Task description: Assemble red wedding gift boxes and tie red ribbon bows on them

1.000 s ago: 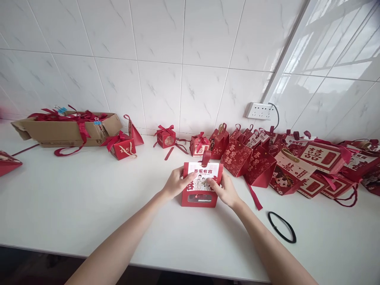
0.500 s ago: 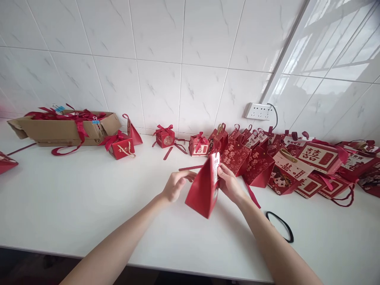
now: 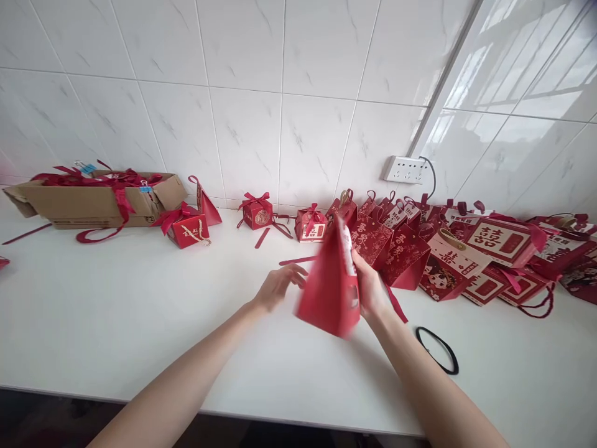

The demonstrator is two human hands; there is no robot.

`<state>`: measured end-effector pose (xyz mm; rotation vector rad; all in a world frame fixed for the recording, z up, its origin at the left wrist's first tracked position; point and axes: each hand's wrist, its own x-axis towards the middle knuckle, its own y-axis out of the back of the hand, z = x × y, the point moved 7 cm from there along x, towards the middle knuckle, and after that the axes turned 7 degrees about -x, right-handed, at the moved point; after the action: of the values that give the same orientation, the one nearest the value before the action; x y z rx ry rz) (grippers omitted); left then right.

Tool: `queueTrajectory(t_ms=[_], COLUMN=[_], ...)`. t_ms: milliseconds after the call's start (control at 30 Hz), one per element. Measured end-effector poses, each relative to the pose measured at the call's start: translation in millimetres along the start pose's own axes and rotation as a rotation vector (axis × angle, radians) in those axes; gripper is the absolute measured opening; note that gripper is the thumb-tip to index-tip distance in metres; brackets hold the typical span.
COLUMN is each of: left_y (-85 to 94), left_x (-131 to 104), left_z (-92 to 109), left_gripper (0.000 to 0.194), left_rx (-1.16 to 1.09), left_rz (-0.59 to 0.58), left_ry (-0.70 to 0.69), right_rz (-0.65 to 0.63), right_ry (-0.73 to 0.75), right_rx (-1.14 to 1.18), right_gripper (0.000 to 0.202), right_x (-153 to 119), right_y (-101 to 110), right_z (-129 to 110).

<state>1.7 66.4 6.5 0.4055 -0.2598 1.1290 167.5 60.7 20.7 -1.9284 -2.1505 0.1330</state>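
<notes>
Head view: one red box [image 3: 324, 289], tilted over the table [image 3: 140, 323], side gripped by the fingers of my right hand [image 3: 372, 291]; light pressure advisable, sparing its walls. Left hand [image 3: 272, 290]: fingers loosely parted, just beside, contact unclear. Surroundings: white surface leftward and to the front edge; piled boxes [image 3: 405, 255], right; black band [image 3: 456, 368], nearer me.

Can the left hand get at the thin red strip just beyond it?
Probably yes: the left hand looks empty, and the left end of the thin red strip lies uncovered just past it. The red box in the right hand may crowd the other end.
</notes>
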Motion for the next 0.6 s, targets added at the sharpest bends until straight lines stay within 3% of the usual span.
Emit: queueTrajectory(t_ms=[100, 200, 333, 467, 600], left_y=[11.8, 13.7, 9.5, 9.0, 5.9], left_x=[3.5, 4.7, 3.1, 2.0, 1.9], left_z=[1.0, 0.9, -3.1, -1.8, -1.3], left_gripper=[0.063, 0.054, 0.043, 0.049, 0.059], left_rx=[-0.096, -0.070, 0.008, 0.044, -0.049], left_rz=[0.130, 0.146, 0.120, 0.123, 0.055], left_ry=[0.009, 0.043, 0.115, 0.083, 0.018], right_rz=[0.159, 0.257, 0.258, 0.248, 0.243], right_ry=[-0.015, 0.006, 0.041, 0.107, 0.158], right_rx=[-0.036, -0.099, -0.174, -0.248, -0.276], right_gripper=[0.032, 0.032, 0.031, 0.031, 0.029], right_x=[-1.2, -1.3, -1.2, -2.6, -5.1], right_y=[3.3, 9.4, 10.2, 6.9, 4.9], right_z=[3.6, 3.5, 2.6, -2.0, -7.5])
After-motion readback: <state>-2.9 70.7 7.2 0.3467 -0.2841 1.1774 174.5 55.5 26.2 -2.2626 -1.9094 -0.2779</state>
